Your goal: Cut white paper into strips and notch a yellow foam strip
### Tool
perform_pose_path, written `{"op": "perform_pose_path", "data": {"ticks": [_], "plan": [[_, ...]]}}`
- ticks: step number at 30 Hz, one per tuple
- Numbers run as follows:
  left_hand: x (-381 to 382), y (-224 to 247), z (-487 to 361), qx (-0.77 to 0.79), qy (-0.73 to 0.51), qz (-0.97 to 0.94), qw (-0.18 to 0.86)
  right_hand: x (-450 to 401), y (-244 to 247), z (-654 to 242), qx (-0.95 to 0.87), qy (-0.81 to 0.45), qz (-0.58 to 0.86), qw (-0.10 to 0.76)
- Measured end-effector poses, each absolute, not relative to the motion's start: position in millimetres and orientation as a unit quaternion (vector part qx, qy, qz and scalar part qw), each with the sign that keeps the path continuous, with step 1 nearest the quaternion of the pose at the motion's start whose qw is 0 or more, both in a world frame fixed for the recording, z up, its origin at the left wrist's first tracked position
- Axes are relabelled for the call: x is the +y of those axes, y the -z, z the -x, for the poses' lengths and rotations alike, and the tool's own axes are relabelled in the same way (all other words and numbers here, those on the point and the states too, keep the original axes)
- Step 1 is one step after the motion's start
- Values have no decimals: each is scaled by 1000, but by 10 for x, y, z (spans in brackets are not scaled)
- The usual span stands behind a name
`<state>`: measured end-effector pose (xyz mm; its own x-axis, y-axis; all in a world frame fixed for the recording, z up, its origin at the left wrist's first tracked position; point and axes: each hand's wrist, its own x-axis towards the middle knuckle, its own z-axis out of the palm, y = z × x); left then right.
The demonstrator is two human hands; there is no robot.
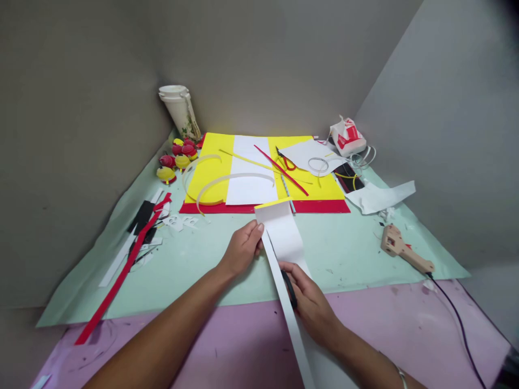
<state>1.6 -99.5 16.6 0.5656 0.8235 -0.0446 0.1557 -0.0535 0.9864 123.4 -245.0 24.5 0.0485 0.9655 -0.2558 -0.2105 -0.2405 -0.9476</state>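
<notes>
Between both hands, white paper strip

A floor covered by a pale green sheet and a pink sheet; on the green, yellow paper centre-back, glue gun right of it, red strip left

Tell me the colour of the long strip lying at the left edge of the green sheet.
Red. The strip shows best in the head view, the only one.
</notes>
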Motion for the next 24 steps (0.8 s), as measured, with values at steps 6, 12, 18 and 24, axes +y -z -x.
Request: {"op": "perform_pose_path", "data": {"ticks": [6, 12, 18, 24], "plan": [[-998, -158, -15, 370, -287, -667, 579, -2454, -215, -1239, -354, -592, 520, 503], [-1000, -170, -16, 382, -305, -662, 569, -2436, -236, -1238, -369, -581, 525, 501], [-991, -178, -19, 402, -316, -652, 560, -2453, -201, -1222, -362, -589, 526, 496], [-985, -178, -12, 405, -309, -654, 560, -2457, -155, -1234, -364, -589, 526, 494]]}}
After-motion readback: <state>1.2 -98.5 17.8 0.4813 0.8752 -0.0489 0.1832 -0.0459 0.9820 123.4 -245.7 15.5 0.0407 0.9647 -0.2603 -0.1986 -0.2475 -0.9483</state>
